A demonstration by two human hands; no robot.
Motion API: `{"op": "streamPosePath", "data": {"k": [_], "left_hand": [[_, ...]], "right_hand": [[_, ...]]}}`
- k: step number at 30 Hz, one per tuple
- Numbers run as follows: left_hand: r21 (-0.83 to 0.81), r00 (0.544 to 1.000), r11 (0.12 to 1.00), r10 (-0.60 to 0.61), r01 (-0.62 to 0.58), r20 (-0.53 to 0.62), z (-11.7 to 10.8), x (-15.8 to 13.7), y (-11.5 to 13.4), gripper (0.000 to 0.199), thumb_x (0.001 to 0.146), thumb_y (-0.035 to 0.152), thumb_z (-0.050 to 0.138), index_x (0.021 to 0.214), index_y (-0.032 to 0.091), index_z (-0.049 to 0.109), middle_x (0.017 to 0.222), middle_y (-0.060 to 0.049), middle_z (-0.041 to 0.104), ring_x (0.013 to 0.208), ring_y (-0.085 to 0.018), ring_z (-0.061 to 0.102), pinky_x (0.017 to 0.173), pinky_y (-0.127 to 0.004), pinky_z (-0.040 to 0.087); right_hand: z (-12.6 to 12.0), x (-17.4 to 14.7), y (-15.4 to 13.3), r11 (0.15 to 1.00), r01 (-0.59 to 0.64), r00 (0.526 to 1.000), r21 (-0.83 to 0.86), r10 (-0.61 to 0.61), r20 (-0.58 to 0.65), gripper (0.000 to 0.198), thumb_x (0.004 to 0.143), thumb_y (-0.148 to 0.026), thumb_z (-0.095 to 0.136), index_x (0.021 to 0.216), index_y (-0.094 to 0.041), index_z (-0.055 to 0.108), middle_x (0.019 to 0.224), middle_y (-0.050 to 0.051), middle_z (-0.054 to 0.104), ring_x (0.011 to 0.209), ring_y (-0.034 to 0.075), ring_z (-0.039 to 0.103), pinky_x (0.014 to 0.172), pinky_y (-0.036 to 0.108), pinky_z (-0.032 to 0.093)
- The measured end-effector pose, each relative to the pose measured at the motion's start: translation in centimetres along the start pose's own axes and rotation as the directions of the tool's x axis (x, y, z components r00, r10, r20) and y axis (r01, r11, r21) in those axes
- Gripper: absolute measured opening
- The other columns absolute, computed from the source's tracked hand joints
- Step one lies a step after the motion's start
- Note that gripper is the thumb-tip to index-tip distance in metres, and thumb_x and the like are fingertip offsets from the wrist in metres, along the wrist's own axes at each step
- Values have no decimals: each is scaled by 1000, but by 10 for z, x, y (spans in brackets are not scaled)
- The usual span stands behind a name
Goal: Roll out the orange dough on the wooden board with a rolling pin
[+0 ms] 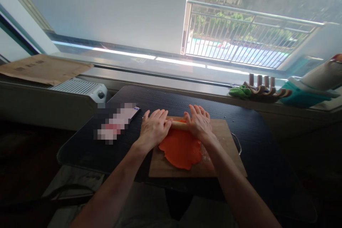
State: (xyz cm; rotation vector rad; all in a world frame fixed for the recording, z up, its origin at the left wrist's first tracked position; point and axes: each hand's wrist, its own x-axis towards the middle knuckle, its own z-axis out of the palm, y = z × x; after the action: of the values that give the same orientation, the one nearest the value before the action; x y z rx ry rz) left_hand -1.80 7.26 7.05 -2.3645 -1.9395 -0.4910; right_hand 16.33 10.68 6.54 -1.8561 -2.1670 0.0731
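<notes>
A light wooden rolling pin (180, 125) lies crosswise over the far part of a flat, uneven-edged sheet of orange dough (183, 149). On the pin's left end rests my left hand (155, 125), palm down, its fingers stretched forward past the pin. My right hand (199, 123) presses the other end the same way, fingers spread and pointing away from me. Both hands cover the pin's ends, so only its middle shows. Beneath the dough is a wooden board (224, 140), with a whitish smear to the right of the dough.
The board lies on a dark table (107, 156). A phone (135, 112) with a blurred-out screen lies left of the board. A curved metal handle (237, 143) shows at the board's right. The sill holds a green cloth (239, 92), a brown rack (263, 87) and a teal container (304, 92).
</notes>
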Motion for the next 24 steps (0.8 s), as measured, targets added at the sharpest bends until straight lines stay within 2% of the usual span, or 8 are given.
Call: {"op": "streamPosePath", "data": {"k": [2, 4, 11, 13, 15, 18, 21, 24], "left_hand": [[6, 1000, 1000, -22, 22, -7, 4, 17, 1, 49, 97, 40, 27, 127, 16, 58, 134, -13, 60, 129, -27, 50, 112, -53, 25], [6, 1000, 1000, -20, 20, -2, 4, 19, 1, 49, 97, 41, 28, 126, 16, 58, 134, -13, 60, 130, -27, 48, 112, -53, 25], [-22, 995, 995, 93, -93, 34, -20, -60, -2, 50, 95, 39, 35, 135, 14, 50, 140, -13, 55, 130, -25, 49, 114, -50, 25], [-15, 994, 994, 109, -108, 26, -23, -69, -1, 51, 95, 40, 35, 136, 12, 49, 141, -14, 54, 130, -27, 49, 113, -52, 24], [-8, 997, 997, 76, -76, 17, -20, -62, 1, 51, 95, 39, 34, 136, 12, 49, 141, -15, 54, 130, -28, 49, 112, -53, 25], [-7, 1000, 1000, -18, 18, -5, -8, -28, 3, 50, 96, 37, 32, 132, 10, 53, 139, -16, 56, 130, -29, 48, 109, -52, 30], [-2, 999, 999, -38, 38, -20, 0, 3, 4, 50, 97, 38, 29, 126, 10, 57, 132, -17, 61, 126, -30, 52, 104, -54, 35], [9, 1000, 1000, -19, 19, -12, -4, 2, 4, 48, 97, 38, 30, 125, 11, 59, 128, -15, 64, 123, -29, 55, 104, -54, 35]], "right_hand": [[-1, 15, 1, 999, -43, 998, 19, 42, 38, 53, 99, -44, 31, 142, -16, 42, 147, 11, 42, 136, 28, 31, 108, 45, 25], [-2, 14, 0, 999, -41, 997, 26, 40, 61, 53, 99, -44, 31, 142, -16, 42, 147, 11, 41, 136, 28, 31, 108, 45, 24], [-3, -64, 2, 979, 203, 978, 1, -203, -41, 47, 99, -41, 34, 139, -21, 47, 147, 8, 42, 140, 27, 24, 112, 46, 17], [-3, -72, 3, 970, 244, 968, 6, -243, -58, 47, 98, -41, 35, 139, -22, 48, 147, 7, 42, 140, 27, 24, 112, 46, 17], [-2, -63, 4, 973, 232, 970, -4, -231, -70, 47, 98, -42, 35, 137, -21, 49, 146, 8, 44, 139, 27, 27, 112, 46, 17], [1, -25, 3, 990, 134, 989, -36, -136, -64, 47, 98, -42, 35, 136, -19, 50, 145, 11, 45, 137, 27, 30, 111, 45, 18], [1, 12, 0, 998, 58, 998, -26, -58, 7, 49, 98, -42, 34, 138, -18, 48, 145, 11, 44, 136, 27, 31, 109, 46, 22], [-2, 17, -1, 999, 42, 998, -5, -42, 55, 49, 99, -42, 33, 138, -18, 48, 145, 10, 45, 137, 27, 31, 108, 46, 24]]}}
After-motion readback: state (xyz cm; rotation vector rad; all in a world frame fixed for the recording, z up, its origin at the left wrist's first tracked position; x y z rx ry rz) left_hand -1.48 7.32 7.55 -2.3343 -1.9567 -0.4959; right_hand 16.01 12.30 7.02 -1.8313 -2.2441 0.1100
